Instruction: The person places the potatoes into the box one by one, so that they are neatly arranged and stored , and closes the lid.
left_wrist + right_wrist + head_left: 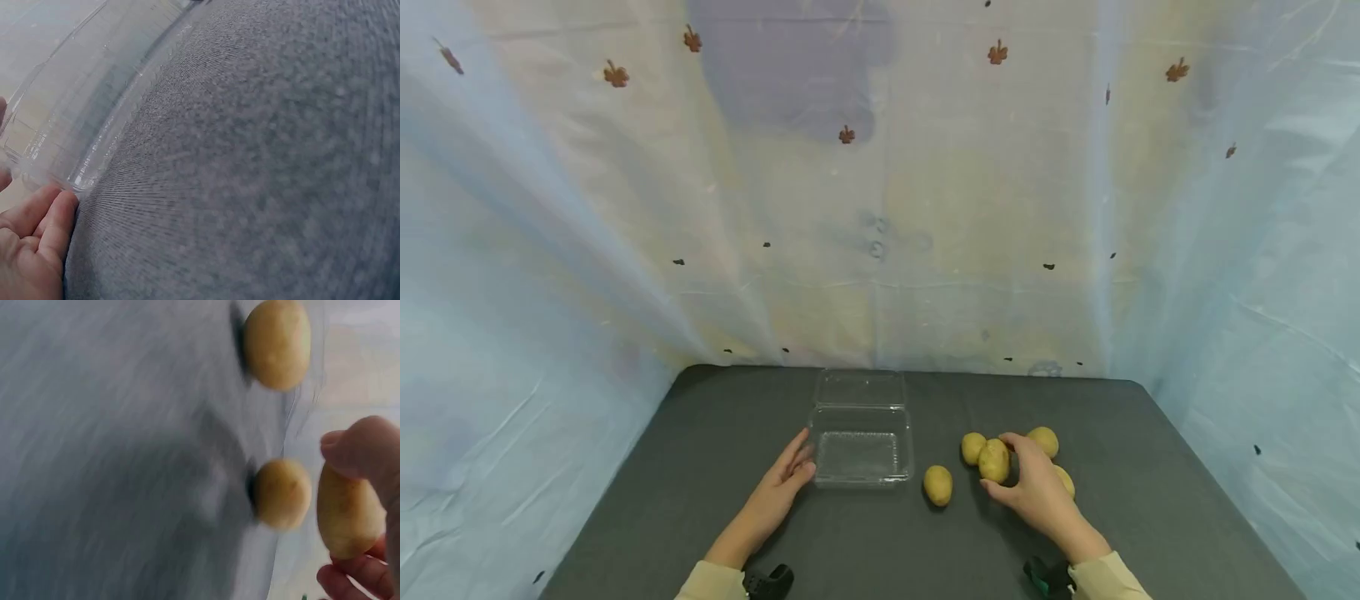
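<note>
In the head view a clear plastic clamshell box (pixel 862 483) stands with its lid (pixel 860 388) tipped back. My left hand (pixel 778 483) is at the box's left side, its fingertips by the wall; the left wrist view shows fingers (pixel 59 225) against a lower corner of the box. My right hand (pixel 1037 487) grips a potato (pixel 994 461) between thumb and fingers. The right wrist view shows this potato (pixel 349 515) held above the table. One potato (pixel 937 486) lies between the box and my right hand; another (pixel 973 448) sits just behind the held one.
Two more potatoes, one farther back (pixel 1043 442) and one partly hidden (pixel 1064 481), lie around my right hand. A dark grey cloth covers the table (pixel 865 550). Pale plastic sheeting (pixel 880 208) with leaf shapes hangs behind and at both sides.
</note>
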Tool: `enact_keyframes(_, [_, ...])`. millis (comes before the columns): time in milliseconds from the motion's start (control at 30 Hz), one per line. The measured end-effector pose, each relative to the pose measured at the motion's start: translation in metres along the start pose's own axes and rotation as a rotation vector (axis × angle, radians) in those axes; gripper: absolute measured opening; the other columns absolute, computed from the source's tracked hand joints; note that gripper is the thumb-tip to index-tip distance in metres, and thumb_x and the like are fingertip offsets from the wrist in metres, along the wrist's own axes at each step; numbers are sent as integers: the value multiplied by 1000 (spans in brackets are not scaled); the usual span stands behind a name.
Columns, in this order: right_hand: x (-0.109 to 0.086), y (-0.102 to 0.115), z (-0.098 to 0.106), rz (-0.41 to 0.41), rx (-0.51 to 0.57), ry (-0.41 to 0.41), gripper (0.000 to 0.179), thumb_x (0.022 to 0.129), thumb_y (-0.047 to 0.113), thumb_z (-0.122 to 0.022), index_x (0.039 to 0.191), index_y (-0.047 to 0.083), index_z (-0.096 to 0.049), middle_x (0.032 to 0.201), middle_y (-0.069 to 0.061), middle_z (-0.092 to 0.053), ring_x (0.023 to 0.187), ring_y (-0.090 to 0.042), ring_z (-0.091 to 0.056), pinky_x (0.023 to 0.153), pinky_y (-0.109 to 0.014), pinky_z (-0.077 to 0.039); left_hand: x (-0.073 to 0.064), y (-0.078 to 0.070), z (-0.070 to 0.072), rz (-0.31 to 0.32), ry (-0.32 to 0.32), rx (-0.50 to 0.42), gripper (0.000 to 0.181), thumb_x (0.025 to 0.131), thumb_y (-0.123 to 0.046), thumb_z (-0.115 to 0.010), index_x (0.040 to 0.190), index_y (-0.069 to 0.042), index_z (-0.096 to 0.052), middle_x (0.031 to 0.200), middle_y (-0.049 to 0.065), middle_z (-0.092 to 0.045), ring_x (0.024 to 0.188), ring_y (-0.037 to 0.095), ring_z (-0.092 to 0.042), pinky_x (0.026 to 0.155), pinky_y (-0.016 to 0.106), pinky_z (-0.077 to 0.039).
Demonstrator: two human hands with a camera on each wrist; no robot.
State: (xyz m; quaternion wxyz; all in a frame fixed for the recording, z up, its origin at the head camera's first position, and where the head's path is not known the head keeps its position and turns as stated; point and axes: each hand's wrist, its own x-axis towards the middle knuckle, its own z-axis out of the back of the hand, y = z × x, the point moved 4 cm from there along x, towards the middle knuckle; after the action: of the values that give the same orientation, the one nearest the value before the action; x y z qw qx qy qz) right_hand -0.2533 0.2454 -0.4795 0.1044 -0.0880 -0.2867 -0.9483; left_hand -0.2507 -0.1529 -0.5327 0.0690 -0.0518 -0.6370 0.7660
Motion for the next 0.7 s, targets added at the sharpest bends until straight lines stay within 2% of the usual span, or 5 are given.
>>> enact_keyframes(300, [9, 34, -19, -4, 209, -3, 77, 79, 30, -82, 141, 6, -42, 130, -8, -48, 113, -23, -53, 91, -44, -49, -1, 1, -1, -16, 26, -4, 63, 101, -31, -53, 155, -28, -20, 153, 16, -33, 138, 33, -33, 109, 55, -29])
enact_keyframes(433, [14, 48, -27, 10, 255, -2, 75, 80, 27, -82, 141, 7, -43, 129, -5, -48, 112, -21, -53, 91, -41, -50, 0, 3, -1, -2, 37, 2, 63, 101, -31, -54, 155, -31, -22, 152, 12, -35, 138, 30, -35, 108, 54, -31])
enact_keyframes(700, [23, 79, -44, 91, 306, 9, 76, 80, 29, -81, 141, 6, -41, 128, -5, -47, 111, -22, -54, 92, -46, -49, -2, 0, -1, 2, 45, -4, 64, 100, -32, -56, 155, -28, -24, 151, 14, -36, 137, 31, -35, 108, 54, -33])
